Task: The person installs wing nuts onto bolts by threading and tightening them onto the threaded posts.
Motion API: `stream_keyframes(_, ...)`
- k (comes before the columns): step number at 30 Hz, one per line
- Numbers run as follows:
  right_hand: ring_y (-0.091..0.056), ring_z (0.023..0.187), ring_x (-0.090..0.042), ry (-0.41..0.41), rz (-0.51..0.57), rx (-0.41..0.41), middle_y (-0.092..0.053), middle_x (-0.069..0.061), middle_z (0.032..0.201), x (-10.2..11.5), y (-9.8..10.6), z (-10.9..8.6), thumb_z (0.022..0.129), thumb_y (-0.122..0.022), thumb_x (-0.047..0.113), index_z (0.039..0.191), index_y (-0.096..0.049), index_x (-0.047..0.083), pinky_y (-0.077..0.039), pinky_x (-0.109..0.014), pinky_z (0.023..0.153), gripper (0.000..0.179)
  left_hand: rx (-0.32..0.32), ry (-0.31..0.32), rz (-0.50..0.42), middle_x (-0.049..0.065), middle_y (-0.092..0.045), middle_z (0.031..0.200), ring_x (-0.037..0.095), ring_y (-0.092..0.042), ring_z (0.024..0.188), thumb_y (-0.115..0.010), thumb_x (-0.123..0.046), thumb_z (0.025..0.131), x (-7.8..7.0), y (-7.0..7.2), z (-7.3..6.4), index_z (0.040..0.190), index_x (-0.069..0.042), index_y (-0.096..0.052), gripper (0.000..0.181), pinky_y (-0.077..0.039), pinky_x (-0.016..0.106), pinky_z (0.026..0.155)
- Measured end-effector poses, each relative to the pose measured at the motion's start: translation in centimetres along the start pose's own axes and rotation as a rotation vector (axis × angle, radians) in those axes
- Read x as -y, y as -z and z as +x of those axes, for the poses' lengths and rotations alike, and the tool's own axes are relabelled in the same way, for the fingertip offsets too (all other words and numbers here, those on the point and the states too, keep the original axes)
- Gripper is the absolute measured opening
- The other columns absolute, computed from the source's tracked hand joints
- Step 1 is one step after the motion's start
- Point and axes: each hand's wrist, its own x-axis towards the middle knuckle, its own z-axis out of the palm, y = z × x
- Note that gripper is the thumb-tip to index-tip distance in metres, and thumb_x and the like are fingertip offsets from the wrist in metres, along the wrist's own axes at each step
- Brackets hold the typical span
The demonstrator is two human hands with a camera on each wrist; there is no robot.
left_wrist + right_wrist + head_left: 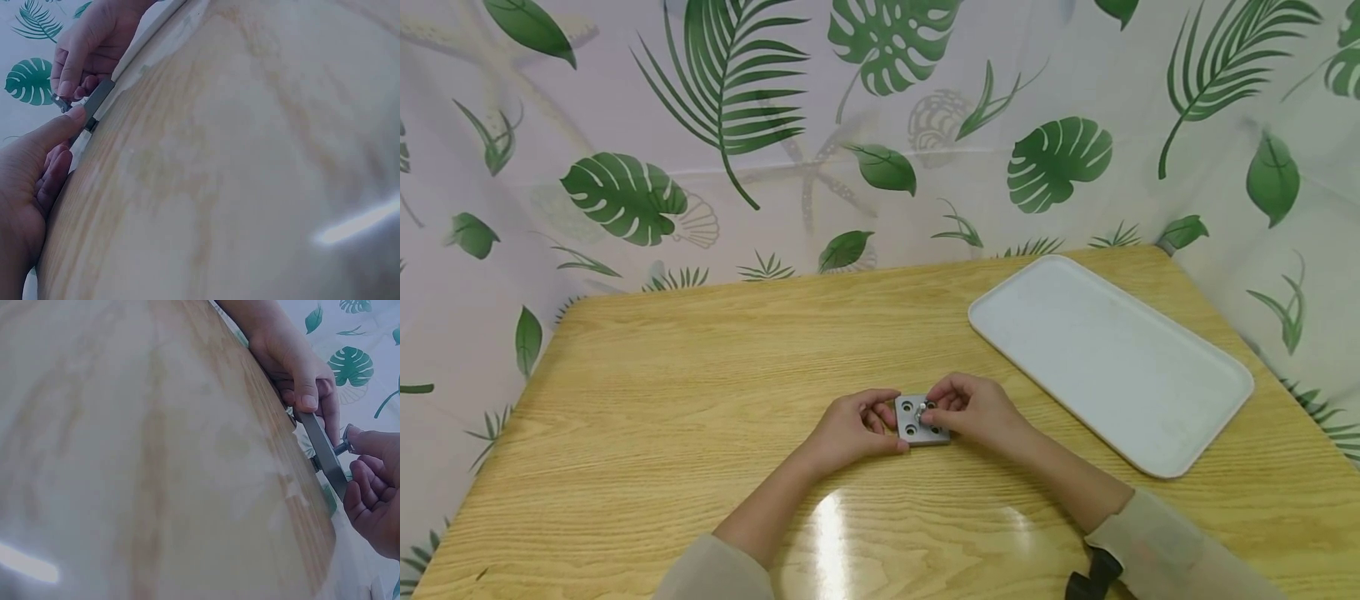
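A small grey metal plate (922, 435) with several round holes lies near the middle of the table in the head view. My left hand (850, 429) grips its left side, thumb at the near edge and a finger at the far edge. With thumb and fingers, my right hand (976, 412) pinches a small silver screw (921, 409) that stands at the plate's centre. From the right wrist, the screw (343, 447) stands out from the face of the plate (322, 447), its end covered partly by the thumb. Short dark stubs (315, 464) show beneath the plate.
A white rectangular tray (1112, 367) lies at the right of the wooden table (700, 358). Behind the table hangs a leaf-patterned cloth (820, 200). A black strap (1093, 575) hangs by the right sleeve.
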Motion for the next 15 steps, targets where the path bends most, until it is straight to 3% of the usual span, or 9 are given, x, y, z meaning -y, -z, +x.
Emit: stream_keyframes(15, -0.055, 0.071, -0.015, 0.045, 0.034, 0.026, -0.061, -0.006, 0.080, 0.06, -0.02, 0.03, 0.081, -0.075, 0.018, 0.099, -0.064, 0.000, -0.047, -0.022, 0.061, 0.028, 0.006, 0.019, -0.007, -0.001, -0.062, 0.092, 0.011, -0.057, 0.074, -0.085, -0.028, 0.070, -0.06, 0.16, -0.04, 0.132, -0.012, -0.054, 0.071, -0.048, 0.022, 0.066)
